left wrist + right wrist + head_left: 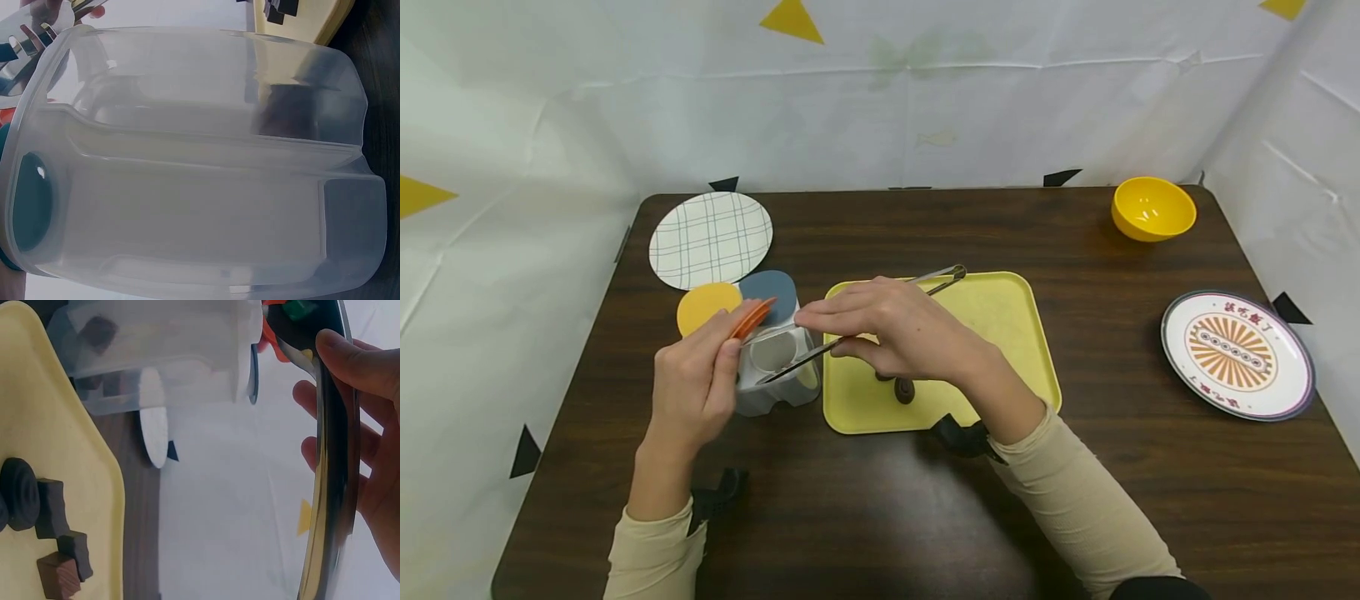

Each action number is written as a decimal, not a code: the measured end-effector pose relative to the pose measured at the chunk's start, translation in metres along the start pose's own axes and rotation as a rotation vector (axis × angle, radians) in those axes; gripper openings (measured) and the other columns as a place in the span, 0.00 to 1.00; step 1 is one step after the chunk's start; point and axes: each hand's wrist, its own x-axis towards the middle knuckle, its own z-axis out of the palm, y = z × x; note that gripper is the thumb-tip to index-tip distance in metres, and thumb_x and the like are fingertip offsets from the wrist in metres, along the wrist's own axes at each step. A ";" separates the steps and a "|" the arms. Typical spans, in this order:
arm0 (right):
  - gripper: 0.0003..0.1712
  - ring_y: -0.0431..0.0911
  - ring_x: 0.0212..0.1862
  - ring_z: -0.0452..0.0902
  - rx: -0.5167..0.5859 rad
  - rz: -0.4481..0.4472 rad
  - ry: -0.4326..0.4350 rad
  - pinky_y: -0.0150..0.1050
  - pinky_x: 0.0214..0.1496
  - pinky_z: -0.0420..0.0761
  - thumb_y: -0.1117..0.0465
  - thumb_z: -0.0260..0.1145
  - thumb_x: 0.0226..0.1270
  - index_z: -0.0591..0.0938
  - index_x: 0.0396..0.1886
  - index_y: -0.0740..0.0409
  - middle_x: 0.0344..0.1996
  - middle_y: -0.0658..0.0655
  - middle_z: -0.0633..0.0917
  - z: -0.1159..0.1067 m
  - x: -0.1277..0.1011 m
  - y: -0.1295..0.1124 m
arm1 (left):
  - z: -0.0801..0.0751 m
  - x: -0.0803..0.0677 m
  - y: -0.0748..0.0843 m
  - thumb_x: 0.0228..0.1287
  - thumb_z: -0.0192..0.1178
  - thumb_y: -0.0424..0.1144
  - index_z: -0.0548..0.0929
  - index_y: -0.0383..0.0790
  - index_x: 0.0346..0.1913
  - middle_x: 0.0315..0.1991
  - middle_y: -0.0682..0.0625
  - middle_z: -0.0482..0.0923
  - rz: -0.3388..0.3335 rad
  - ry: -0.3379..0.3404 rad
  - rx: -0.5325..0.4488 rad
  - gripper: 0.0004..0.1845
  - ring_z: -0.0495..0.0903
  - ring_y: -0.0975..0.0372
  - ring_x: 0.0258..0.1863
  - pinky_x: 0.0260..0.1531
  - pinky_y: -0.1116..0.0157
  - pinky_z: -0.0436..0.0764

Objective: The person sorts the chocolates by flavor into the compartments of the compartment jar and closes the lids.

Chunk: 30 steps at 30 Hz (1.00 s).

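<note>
A translucent white container (778, 396) with several round lids stands left of the yellow tray (1000, 325). My left hand (688, 387) grips its orange lid (755, 318), which is tipped up beside a round opening. In my right hand (902, 329) are metal tongs (808, 357), held between thumb and fingers; their tips spread over that opening. The right wrist view shows the tongs (331, 462) running lengthwise along the fingers. Dark brown chocolate-like pieces (53, 509), some blocky and some round and swirled, lie on the tray, partly beneath my right hand in the head view.
Behind the container lies a white checked plate (711, 240). The container's yellow lid (706, 307) and blue lid (769, 292) are down. At the right are a yellow bowl (1152, 210) and a patterned plate (1238, 356). White sheeting (850, 125) walls the dark table.
</note>
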 end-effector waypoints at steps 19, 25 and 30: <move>0.31 0.36 0.36 0.73 0.144 0.343 0.001 0.36 0.38 0.75 0.53 0.64 0.70 0.70 0.72 0.48 0.62 0.48 0.75 -0.004 -0.058 -0.001 | 0.000 -0.001 0.000 0.70 0.47 0.42 0.80 0.40 0.61 0.52 0.47 0.84 -0.013 0.004 -0.020 0.23 0.84 0.55 0.41 0.57 0.70 0.74; 0.37 0.44 0.43 0.73 0.175 0.548 0.054 0.39 0.42 0.73 0.53 0.63 0.71 0.61 0.77 0.48 0.56 0.52 0.77 -0.007 -0.088 0.006 | 0.000 -0.001 0.000 0.69 0.47 0.41 0.81 0.40 0.61 0.51 0.47 0.84 -0.014 0.005 -0.025 0.22 0.83 0.56 0.37 0.54 0.73 0.74; 0.46 0.46 0.39 0.75 0.126 0.638 0.008 0.39 0.37 0.75 0.59 0.70 0.64 0.57 0.77 0.57 0.47 0.55 0.80 -0.015 -0.113 0.010 | 0.000 0.000 0.000 0.68 0.48 0.40 0.81 0.39 0.61 0.51 0.46 0.84 -0.009 0.009 -0.029 0.22 0.85 0.55 0.41 0.57 0.70 0.74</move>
